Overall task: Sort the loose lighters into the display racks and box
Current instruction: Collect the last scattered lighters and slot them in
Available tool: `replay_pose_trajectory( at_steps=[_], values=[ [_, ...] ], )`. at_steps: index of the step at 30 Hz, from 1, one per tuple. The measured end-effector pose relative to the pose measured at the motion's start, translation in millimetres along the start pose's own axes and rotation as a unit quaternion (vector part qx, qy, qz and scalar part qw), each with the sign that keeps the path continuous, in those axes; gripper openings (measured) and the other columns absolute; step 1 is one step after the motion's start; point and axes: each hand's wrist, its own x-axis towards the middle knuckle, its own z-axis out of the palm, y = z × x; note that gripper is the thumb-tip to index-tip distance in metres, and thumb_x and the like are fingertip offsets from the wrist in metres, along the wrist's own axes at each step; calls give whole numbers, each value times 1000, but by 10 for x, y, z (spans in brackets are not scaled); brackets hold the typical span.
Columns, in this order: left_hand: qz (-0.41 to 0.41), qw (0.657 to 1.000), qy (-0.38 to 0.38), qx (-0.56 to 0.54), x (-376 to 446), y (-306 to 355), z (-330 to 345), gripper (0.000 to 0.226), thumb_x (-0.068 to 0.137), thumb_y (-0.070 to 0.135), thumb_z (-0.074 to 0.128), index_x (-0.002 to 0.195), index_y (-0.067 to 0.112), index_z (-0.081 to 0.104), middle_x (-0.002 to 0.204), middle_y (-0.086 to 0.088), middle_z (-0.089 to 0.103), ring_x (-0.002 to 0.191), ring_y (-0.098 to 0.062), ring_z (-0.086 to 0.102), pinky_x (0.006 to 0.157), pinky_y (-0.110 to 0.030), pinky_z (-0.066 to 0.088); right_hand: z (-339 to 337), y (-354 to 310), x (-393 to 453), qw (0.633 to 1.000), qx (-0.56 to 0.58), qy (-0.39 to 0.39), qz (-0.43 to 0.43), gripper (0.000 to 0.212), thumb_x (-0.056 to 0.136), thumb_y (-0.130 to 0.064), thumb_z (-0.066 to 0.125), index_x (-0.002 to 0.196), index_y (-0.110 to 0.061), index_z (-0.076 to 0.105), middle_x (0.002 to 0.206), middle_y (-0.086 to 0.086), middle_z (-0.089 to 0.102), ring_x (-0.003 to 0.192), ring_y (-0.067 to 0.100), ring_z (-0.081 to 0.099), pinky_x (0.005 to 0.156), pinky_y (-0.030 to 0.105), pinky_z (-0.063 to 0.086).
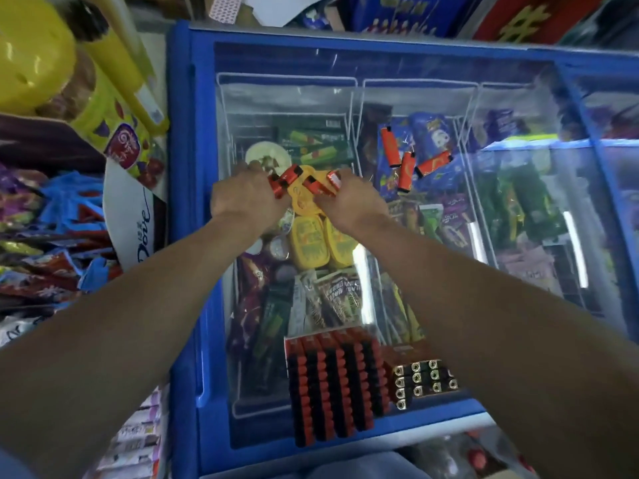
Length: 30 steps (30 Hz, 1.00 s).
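Note:
Both my hands are stretched out over the glass lid of a blue chest freezer (183,209). My left hand (247,198) grips a bunch of orange lighters (285,183). More orange lighters (321,183) are held in my right hand (349,205), right beside the first bunch. Three loose orange lighters (408,164) lie on the glass to the right of my hands. Near the front edge stands a display rack (335,385) filled with rows of orange and black lighters. Beside it sits a box (423,382) of lighters with metal tops showing.
Under the glass lie ice creams and yellow tubs (309,245) in wire baskets. Snack packets (41,236) and a white chocolate display (133,216) crowd the shelf at left. A yellow stool (31,53) stands at far left. Cartons (415,12) line the back.

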Motion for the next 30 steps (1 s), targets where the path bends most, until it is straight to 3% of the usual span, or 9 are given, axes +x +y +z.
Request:
replay_pose_trajectory(
  at_steps=[6, 9, 13, 15, 17, 19, 21, 23, 30],
  values=[
    [53, 999, -7, -5, 234, 203, -93, 45, 92, 54, 54, 97, 10, 64, 79, -6, 58, 71, -31, 59, 62, -34, 42, -158, 113, 132, 982, -188, -17, 3, 27, 90, -37, 62, 103, -14, 60, 103, 9, 65, 90, 32, 62, 70, 35, 43],
    [53, 996, -7, -67, 366, 445, -182, 27, 93, 41, 57, 94, 14, 59, 69, -2, 48, 69, -29, 51, 63, -35, 41, -286, 544, 147, 990, 0, 83, 112, 21, 91, -33, 56, 97, -13, 57, 88, 7, 64, 79, 30, 60, 71, 38, 51],
    [71, 977, -21, -201, 610, 984, -225, 24, 93, 23, 58, 113, 9, 60, 96, -14, 63, 89, -36, 61, 69, -39, 45, -469, 1049, 391, 886, 314, 220, 260, 31, 86, -36, 66, 103, -10, 66, 84, 4, 72, 71, 23, 69, 58, 29, 56],
    [63, 965, -54, -250, 740, 1272, -205, 25, 96, 21, 57, 114, 5, 59, 107, -19, 66, 100, -40, 64, 75, -41, 49, -531, 1207, 595, 849, 378, 224, 295, 37, 79, -36, 74, 106, -11, 68, 81, 5, 69, 63, 23, 64, 63, 39, 62],
    [41, 965, -69, -248, 829, 1506, -158, 33, 100, 37, 59, 116, 8, 60, 113, -18, 68, 105, -40, 65, 84, -42, 53, -670, 1222, 720, 891, 307, 162, 293, 49, 84, -36, 73, 127, -17, 60, 89, 7, 67, 70, 24, 60, 83, 46, 61],
    [18, 971, -63, -231, 901, 1665, -103, 48, 100, 54, 56, 119, 10, 59, 116, -15, 68, 108, -39, 65, 90, -47, 53, -743, 1175, 803, 921, 244, 118, 280, 59, 96, -42, 66, 143, -17, 42, 113, 8, 64, 88, 21, 62, 85, 36, 53],
    [5, 975, -49, -218, 966, 1777, -83, 58, 97, 63, 55, 122, 11, 57, 119, -12, 68, 110, -37, 65, 84, -42, 50, -752, 1151, 863, 954, 165, 61, 244, 95, 88, -60, 69, 153, -9, 24, 127, 7, 58, 111, 26, 61, 85, 33, 44],
    [8, 978, -47, -204, 994, 1874, -107, 58, 93, 63, 60, 121, 12, 58, 120, -9, 68, 111, -34, 66, 76, -38, 44, -686, 1153, 840, 962, 166, 58, 209, 109, 80, -66, 73, 153, -8, 19, 128, 8, 60, 112, 27, 61, 89, 34, 48],
    [33, 974, -75, -212, 925, 1976, -160, 50, 79, 59, 76, 100, 16, 65, 99, -4, 68, 93, -29, 66, 71, -34, 45, -459, 1172, 565, 988, 77, 37, 131, 70, 92, -59, 64, 131, -4, 44, 129, 19, 55, 116, 38, 59, 88, 41, 46]
  ],
)
